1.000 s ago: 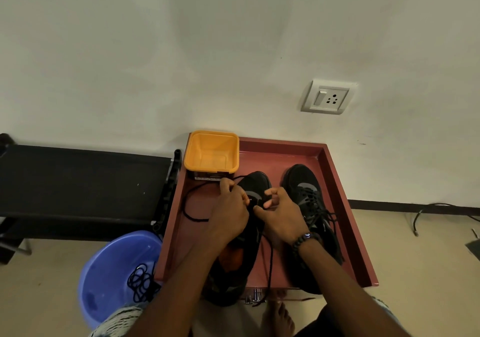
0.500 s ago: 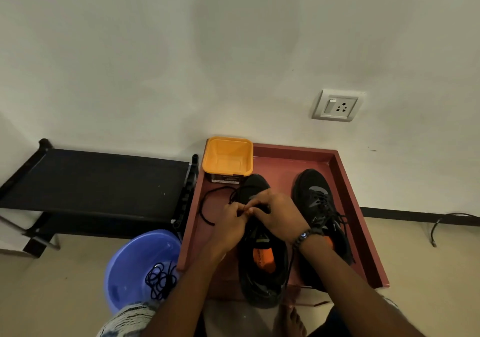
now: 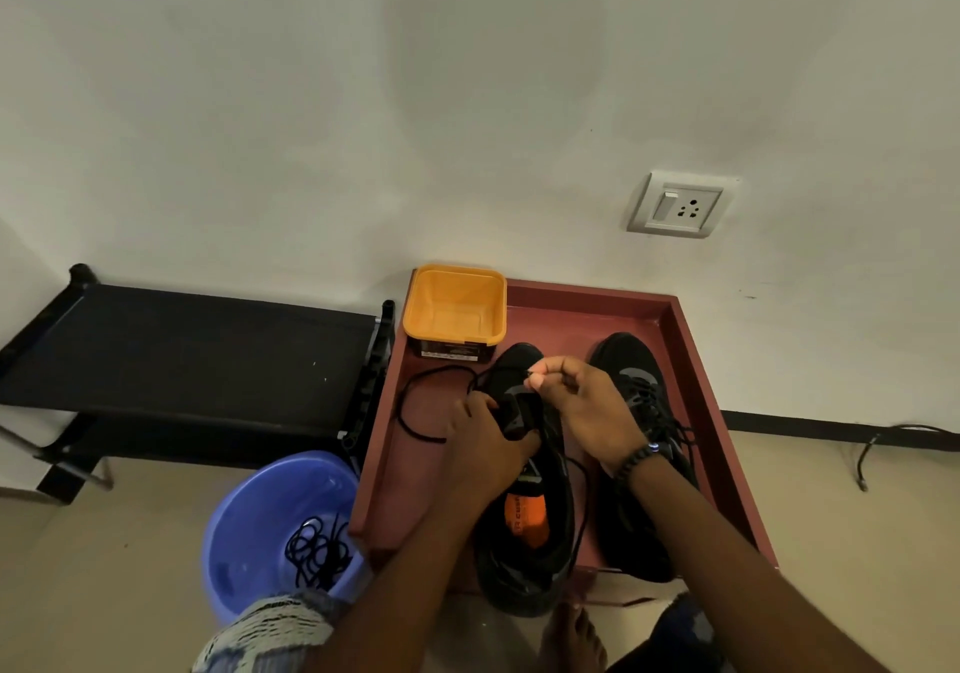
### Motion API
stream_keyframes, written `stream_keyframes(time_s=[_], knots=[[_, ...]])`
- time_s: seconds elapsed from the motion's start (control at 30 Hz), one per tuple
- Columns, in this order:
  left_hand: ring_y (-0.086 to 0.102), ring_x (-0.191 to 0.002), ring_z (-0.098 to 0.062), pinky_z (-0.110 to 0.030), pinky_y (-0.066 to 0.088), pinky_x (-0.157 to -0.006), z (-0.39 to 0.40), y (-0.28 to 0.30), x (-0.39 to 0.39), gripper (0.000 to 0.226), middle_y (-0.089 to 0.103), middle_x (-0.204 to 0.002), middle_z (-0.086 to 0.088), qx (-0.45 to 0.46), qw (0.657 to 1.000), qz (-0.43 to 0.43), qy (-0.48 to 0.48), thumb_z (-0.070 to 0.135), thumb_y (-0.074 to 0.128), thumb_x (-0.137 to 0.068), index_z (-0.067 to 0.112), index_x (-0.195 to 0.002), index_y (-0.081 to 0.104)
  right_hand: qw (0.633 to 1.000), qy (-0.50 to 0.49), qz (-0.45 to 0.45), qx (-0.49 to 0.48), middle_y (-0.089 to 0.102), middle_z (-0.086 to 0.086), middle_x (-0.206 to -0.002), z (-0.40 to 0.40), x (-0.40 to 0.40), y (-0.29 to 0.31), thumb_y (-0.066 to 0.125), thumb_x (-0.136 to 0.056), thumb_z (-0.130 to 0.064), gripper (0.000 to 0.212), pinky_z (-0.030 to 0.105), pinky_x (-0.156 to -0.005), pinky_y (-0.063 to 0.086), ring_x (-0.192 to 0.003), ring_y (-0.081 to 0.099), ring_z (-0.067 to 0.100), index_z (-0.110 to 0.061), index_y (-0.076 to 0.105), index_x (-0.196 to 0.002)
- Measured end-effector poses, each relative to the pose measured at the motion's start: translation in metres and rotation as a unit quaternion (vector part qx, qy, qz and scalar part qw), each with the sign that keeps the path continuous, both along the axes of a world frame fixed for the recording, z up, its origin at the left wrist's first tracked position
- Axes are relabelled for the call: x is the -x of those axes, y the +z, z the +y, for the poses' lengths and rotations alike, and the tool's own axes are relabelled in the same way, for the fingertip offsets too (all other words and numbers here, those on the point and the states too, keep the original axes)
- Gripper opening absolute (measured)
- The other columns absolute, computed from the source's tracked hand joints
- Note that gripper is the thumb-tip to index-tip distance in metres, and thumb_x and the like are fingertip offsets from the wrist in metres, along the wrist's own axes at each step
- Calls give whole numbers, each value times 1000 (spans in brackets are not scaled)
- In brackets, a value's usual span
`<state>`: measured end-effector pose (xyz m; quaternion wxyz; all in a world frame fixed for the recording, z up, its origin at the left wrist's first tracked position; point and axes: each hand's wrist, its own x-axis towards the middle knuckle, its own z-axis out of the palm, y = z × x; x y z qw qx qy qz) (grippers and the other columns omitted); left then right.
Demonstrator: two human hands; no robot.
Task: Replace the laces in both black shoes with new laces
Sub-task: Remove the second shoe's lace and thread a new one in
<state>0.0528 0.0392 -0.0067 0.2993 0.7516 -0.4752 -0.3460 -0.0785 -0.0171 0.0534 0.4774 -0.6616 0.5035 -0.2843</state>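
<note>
The left hand grips the tongue of the unlaced shoe beneath it, steadying it; just beyond, the right hand pinches what looks like the lace tip. Keep the tongue pulled clear, feed the tip straight through, then draw the slack evenly.

Dim, warm indoor light; soft broad shadow on pale plaster wall. Wide-angle bending at edges. Black shoes lose detail; slight softness overall.
</note>
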Motion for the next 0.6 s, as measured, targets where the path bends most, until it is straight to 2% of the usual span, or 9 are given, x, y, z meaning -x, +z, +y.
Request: stream_keyframes(time_s=[0.07, 0.2, 0.3, 0.4, 0.5, 0.57, 0.6], knots=[[45, -111, -21, -30, 43, -79, -2, -6, 2, 54, 39, -119, -1, 9, 1000, -22, 19, 44, 71, -80, 19, -118, 42, 999, 20, -32, -2, 75, 7, -93, 10, -7, 8, 66, -94, -18, 6, 42, -94, 54, -95, 70, 22, -16, 70, -97], [44, -112, -24, -28, 33, -78, -2, -14, 1, 49, 43, -122, -5, 17, 997, -55, 56, 43, 68, -85, 16, -118, 44, 985, 73, -150, -31, 73, 11, -97, 28, -14, 29, 64, -94, -13, 15, 21, -80, 53, -88, 69, 13, -3, 67, -105], [47, -110, -23, -29, 37, -77, 0, -16, -1, 47, 43, -123, -3, 24, 998, -37, 51, 45, 67, -85, 19, -118, 45, 982, 69, -171, -48, 72, 9, -91, 30, -12, 30, 64, -94, -12, 16, 20, -81, 53, -86, 67, 12, -3, 67, -106], [57, -97, -13, -28, 51, -73, 0, -13, 0, 45, 55, -115, 2, 55, 997, 18, 42, 51, 67, -81, 23, -115, 56, 998, 39, -54, -8, 70, -4, -78, 18, -5, 16, 65, -94, -17, 8, 21, -73, 53, -73, 66, 5, -12, 70, -99], [59, -89, -6, -19, 45, -66, 1, -4, 0, 33, 63, -105, 6, 66, 996, 13, 51, 44, 72, -82, 24, -107, 65, 994, 19, 108, 7, 69, -10, -74, 7, 4, -3, 66, -93, -22, 6, 24, -71, 56, -72, 67, 5, -20, 71, -92], [62, -87, -5, -17, 45, -66, 3, 1, -2, 29, 67, -101, 8, 65, 996, 18, 57, 40, 74, -81, 23, -104, 67, 988, 7, 156, 2, 68, -11, -77, 4, 9, -10, 66, -93, -23, 6, 22, -72, 54, -74, 65, 5, -21, 72, -91], [62, -85, -4, -18, 47, -65, 3, -2, -1, 27, 68, -99, 8, 62, 996, 14, 61, 39, 74, -80, 24, -101, 67, 989, -3, 146, -3, 68, -11, -75, 5, 9, -10, 66, -93, -23, 6, 23, -72, 52, -72, 64, 4, -21, 72, -91]])
